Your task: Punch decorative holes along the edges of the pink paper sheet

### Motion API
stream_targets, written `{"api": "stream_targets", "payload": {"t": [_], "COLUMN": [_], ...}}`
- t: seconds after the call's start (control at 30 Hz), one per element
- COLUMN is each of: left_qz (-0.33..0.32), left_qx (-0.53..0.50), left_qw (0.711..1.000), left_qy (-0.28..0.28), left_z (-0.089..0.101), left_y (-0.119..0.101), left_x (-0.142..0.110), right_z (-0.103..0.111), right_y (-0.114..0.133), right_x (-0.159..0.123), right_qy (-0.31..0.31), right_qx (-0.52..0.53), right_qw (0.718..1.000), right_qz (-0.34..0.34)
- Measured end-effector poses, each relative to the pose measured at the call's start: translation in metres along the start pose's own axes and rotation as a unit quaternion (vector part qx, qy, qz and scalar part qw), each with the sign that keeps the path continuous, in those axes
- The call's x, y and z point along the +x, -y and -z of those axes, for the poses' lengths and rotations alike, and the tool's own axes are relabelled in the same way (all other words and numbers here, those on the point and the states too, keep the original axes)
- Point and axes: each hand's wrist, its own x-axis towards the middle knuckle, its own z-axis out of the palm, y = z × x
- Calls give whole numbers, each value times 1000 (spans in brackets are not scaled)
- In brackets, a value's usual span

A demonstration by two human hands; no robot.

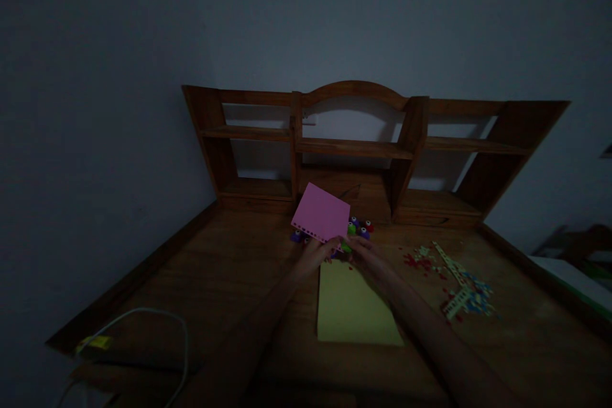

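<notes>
From the head view, the room is dim, with a plain grey wall (119, 76) rising behind a wooden desk (215, 268). Along the desk's far side stands an open wooden shelf unit (354, 148); a white socket (310, 120) shows through its middle bay. The pink sheet (322, 207) is tilted at the desk's far middle, holes along its near edge, small coloured pieces (368, 226) beside it. The left hand (319, 250) is closed on that edge; the right hand (363, 248) has curled fingers by the near right corner, its grip too dark to tell. Nearer lies a yellow sheet (356, 306); scattered bits (473, 296) lie right, a pale cable (184, 331) near left.
</notes>
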Motion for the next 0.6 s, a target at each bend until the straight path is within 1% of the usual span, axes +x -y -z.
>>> {"api": "stream_targets", "payload": {"t": [0.17, 0.3, 0.43, 0.6], "left_qz": [12, 17, 8, -6], "left_qx": [17, 11, 6, 36], "left_qw": [1000, 1000, 1000, 999], "left_qy": [8, 18, 28, 3], "left_z": [0, 0, 0, -2], "left_y": [-1, -1, 3, 4], "left_x": [0, 1, 1, 0], "right_z": [-2, -2, -2, -4], "right_y": [0, 0, 1, 5], "right_x": [-1, -1, 0, -3], "right_qy": [25, 32, 40, 50], "right_qx": [0, 37, 61, 77], "right_qw": [1000, 999, 997, 996], "right_qz": [-7, 0, -14, -13]}}
